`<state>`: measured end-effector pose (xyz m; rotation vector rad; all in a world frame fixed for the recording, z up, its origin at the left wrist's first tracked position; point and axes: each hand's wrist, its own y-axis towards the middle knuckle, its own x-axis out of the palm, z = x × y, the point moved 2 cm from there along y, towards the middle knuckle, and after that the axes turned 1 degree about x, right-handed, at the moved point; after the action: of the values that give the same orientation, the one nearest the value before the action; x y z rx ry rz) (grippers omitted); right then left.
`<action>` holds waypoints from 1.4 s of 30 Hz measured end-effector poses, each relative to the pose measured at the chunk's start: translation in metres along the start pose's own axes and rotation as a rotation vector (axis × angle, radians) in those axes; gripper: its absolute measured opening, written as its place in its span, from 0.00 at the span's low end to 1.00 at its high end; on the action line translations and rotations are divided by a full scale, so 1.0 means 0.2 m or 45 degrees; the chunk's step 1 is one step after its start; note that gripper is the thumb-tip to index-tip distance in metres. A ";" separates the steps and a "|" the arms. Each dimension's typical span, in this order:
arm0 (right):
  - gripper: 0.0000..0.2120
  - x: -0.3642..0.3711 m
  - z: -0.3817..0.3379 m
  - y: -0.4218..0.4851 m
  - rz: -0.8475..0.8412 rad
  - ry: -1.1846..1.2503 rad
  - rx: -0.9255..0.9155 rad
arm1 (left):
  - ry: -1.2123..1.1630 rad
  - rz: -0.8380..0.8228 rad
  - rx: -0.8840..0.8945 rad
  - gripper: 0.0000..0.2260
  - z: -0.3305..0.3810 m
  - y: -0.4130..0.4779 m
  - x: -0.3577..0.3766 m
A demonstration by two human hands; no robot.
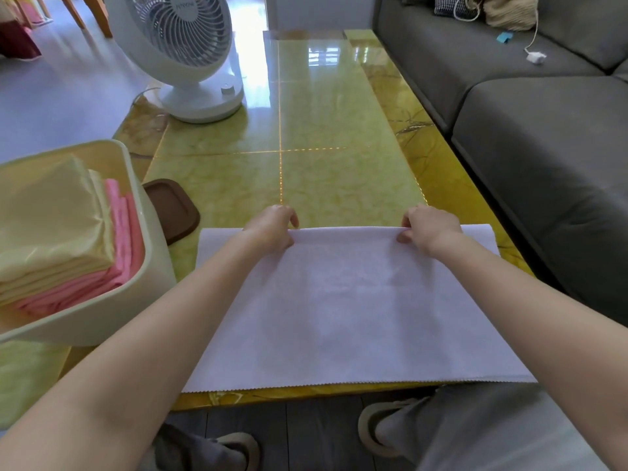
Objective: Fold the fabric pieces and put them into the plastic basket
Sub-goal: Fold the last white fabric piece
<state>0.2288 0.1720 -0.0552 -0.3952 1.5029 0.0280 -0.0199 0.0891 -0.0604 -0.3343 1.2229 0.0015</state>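
A pale lilac fabric piece (350, 307) lies spread on the near end of the green marble table (326, 137), its zigzag hem along the table's front edge. My left hand (273, 229) pinches the fabric's far edge towards the left. My right hand (429, 229) pinches the same edge towards the right. A cream plastic basket (149, 266) stands at the left, holding folded yellow fabric (51, 219) on top of folded pink fabric (119, 253).
A brown lid or tray (176, 212) lies beside the basket. A white fan (183, 52) stands on the table's far left corner. A grey sofa (543, 130) runs along the right side. My knees and slippers show below the table edge.
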 end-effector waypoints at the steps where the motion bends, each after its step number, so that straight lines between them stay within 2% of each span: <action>1: 0.12 -0.01 0.00 0.00 -0.031 -0.016 0.016 | 0.029 0.014 -0.004 0.12 0.00 0.00 -0.01; 3: 0.11 -0.04 0.01 -0.02 -0.019 -0.021 0.029 | 0.106 0.086 0.017 0.09 0.02 -0.01 -0.02; 4: 0.09 -0.06 0.01 -0.03 0.052 0.014 0.018 | 0.157 0.150 0.035 0.08 0.03 -0.01 -0.03; 8: 0.04 -0.12 0.03 -0.08 0.537 0.264 -0.081 | 0.379 0.584 0.141 0.05 0.07 -0.07 -0.09; 11: 0.05 -0.14 0.07 -0.17 0.732 0.296 -0.137 | 0.350 0.826 0.256 0.09 0.07 -0.14 -0.10; 14: 0.03 -0.07 0.12 -0.29 0.808 0.162 -0.192 | 0.364 0.896 0.369 0.14 0.07 -0.25 -0.06; 20: 0.04 0.16 0.22 -0.50 0.629 0.165 -0.095 | 0.441 0.767 0.508 0.20 0.11 -0.52 0.14; 29: 0.05 0.22 0.27 -0.69 0.624 0.109 -0.083 | 0.426 0.621 0.472 0.20 0.14 -0.70 0.30; 34: 0.07 0.23 0.29 -0.73 0.580 0.099 -0.053 | 0.421 0.527 0.442 0.12 0.16 -0.74 0.32; 42: 0.09 0.25 0.28 -0.71 0.465 0.150 -0.017 | 0.404 0.391 0.347 0.11 0.14 -0.75 0.30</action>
<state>0.3238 0.0422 -0.0688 -0.1296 1.6755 0.3079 0.0547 -0.0576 -0.0695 0.0984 1.5586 0.0476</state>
